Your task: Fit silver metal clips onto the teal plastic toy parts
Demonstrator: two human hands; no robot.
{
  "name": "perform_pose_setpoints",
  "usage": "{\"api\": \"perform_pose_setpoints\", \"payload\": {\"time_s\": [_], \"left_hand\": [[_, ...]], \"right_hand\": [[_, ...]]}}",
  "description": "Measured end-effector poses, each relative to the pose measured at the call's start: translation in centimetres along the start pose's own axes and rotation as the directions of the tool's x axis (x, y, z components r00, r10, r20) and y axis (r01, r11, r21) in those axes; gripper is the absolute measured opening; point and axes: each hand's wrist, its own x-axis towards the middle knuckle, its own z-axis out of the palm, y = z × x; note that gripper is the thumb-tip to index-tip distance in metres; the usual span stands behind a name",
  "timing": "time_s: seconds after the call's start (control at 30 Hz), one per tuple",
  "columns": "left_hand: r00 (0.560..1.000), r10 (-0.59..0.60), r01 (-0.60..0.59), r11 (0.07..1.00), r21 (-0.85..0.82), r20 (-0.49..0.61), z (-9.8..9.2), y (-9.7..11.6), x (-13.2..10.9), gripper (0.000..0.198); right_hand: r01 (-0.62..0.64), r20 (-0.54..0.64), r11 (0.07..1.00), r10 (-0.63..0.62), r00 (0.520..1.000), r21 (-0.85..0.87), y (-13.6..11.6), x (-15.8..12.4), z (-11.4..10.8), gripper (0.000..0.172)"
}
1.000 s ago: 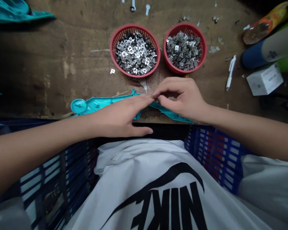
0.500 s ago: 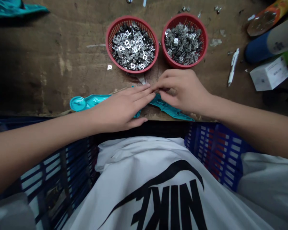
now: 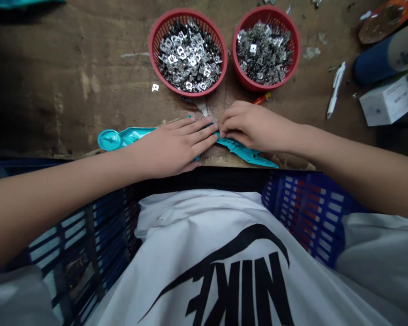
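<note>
Your hands have slid nearer the bench edge since a moment ago, and there goes your right hand [image 3: 255,129] off the spot below the right basket, uncovering a small red-and-yellow scrap [image 3: 261,98]! Your left hand [image 3: 172,147] lies flat, fingers straight and close together, resting on a long, flat turquoise plastic piece [image 3: 240,151]. Your right fingers [image 3: 229,120] curl narrowly down onto that same piece, just beside your left fingertips, though there's no telling whether they're pinching it. The piece lies along the front edge of the scarred wooden workbench [image 3: 54,90], its round disc end [image 3: 109,140] out to the left, just below two red plastic baskets [image 3: 150,50] of stamped silver metal pieces [image 3: 190,56]
</note>
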Motion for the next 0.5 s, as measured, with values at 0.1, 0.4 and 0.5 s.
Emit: {"api": "perform_pose_setpoints", "payload": {"time_s": [0.1,0.4,0.5], "left_hand": [[1.000,0.006,-0.006,1.000,0.019,0.008,0.1,-0.1,0.0,0.078],[0.999,-0.005,0.002,0.998,0.056,0.053,0.1,-0.1,0.1,0.077],[0.999,-0.016,0.015,0.999,0.035,0.035,-0.1,-0.1,0.0,0.079]], "right_hand": [[-0.004,0.007,0.999,0.004,1.000,-0.043,-0.3,-0.1,-0.4,0.040],[-0.014,-0.022,0.997,0.012,1.000,-0.071,0.3,-0.3,-0.6,0.038],[-0.172,-0.001,0.963,0.175,0.985,-0.209,-1.3,-0.3,-3.4,0.040]]}}
